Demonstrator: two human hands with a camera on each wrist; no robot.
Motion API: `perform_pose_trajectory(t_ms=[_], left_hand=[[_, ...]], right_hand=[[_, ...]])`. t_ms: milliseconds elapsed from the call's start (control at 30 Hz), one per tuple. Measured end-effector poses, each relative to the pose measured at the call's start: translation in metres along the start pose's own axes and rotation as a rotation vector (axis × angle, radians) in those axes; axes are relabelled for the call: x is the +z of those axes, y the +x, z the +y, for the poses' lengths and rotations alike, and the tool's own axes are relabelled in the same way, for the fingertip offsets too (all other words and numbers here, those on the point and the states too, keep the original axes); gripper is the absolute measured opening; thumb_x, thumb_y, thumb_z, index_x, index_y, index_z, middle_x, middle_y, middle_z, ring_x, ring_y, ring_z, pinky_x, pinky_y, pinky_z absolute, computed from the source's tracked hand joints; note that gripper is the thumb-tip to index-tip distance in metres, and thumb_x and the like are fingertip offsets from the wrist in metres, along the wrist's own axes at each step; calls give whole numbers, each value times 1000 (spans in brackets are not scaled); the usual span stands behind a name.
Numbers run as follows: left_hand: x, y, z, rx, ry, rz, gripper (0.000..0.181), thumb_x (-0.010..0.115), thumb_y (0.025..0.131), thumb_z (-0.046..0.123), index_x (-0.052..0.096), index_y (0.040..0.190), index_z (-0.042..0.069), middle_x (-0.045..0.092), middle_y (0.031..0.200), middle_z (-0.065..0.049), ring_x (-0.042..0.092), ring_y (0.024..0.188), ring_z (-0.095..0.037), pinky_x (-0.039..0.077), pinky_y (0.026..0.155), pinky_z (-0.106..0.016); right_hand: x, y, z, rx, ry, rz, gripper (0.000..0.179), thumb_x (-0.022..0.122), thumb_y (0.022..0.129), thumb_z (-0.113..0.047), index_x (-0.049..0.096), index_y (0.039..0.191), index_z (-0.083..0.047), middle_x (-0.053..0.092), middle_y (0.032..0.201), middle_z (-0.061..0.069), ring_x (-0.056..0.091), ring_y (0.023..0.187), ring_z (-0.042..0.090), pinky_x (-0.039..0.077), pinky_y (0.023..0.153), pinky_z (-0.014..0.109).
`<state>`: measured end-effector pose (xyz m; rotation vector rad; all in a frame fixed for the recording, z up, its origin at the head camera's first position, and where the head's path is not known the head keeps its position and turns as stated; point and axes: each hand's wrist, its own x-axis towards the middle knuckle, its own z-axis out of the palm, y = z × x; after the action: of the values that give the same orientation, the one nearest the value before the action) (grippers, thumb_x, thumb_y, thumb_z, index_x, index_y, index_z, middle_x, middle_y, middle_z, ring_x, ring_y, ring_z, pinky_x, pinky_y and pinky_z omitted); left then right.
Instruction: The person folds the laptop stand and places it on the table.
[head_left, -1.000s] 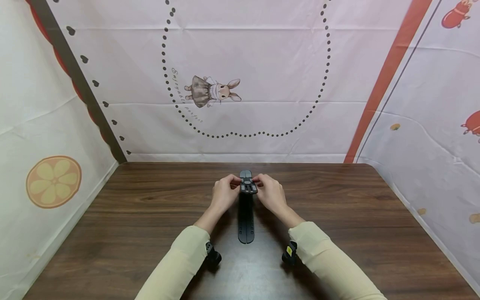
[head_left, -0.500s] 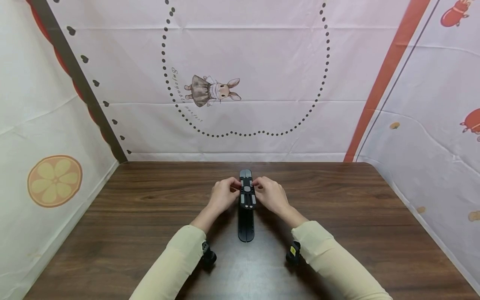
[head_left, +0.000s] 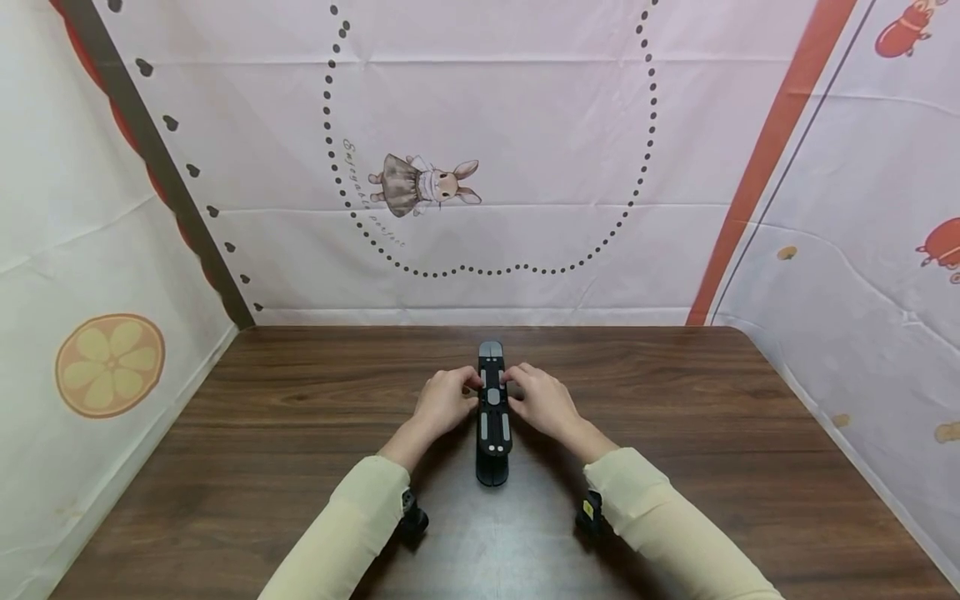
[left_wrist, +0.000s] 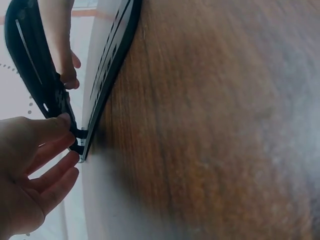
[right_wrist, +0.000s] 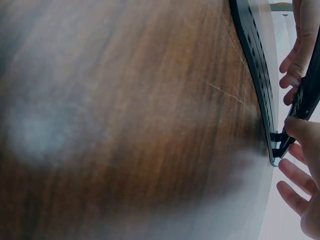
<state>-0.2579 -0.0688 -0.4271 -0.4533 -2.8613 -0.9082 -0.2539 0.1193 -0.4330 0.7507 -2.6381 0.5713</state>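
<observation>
A black folding laptop stand (head_left: 494, 435) with grey pads lies lengthwise at the middle of the table, its hinge end away from me. Its upper arm (left_wrist: 31, 55) slants over the long slotted base (right_wrist: 254, 57), leaving a narrow wedge between the two. My left hand (head_left: 442, 405) pinches the upper arm's left edge near the hinge, thumb on top. On the opposite edge my right hand (head_left: 547, 405) does the same. In both wrist views the lower fingers spread loosely beside the hinge. The near tip of the base shows beyond the upper arm's rounded end.
The wooden table (head_left: 300, 467) runs back to a printed cloth wall (head_left: 555, 150), and similar cloth hangs along both sides. A small black camera (head_left: 412, 518) sits on the left wrist, another (head_left: 590, 515) on the right.
The stand's upper arm has swung down toward me over the base, so its free end now covers most of it. Both hands have moved slightly nearer with it.
</observation>
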Motion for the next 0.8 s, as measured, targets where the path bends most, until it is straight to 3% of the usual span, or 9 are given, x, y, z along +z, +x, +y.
perform_pose_trajectory(t_ms=[367,567,800], left_hand=[[4,-2,-2,29,100,-50,18,72,76,9,65,91,18,69,90,2,61,74,-12,49,65,-30],[6,-3,-4,40,127,-61,18,72,76,8,65,89,18,66,82,3,57,66,-10,46,58,-29],[3,-4,-1,35,175,-84,19,73,75,10,66,91,17,65,86,2,55,68,-12,45,59,-31]], right_hand=[[6,-4,2,-83,-51,-8,29,75,74,-12,64,101,-12,62,93,2,53,69,12,46,59,31],[8,-6,4,-112,-80,-4,29,75,73,-11,64,99,-13,63,94,1,57,71,13,47,59,30],[2,-5,3,-116,-103,-64,26,74,76,-14,65,100,-14,63,97,1,61,80,16,50,65,32]])
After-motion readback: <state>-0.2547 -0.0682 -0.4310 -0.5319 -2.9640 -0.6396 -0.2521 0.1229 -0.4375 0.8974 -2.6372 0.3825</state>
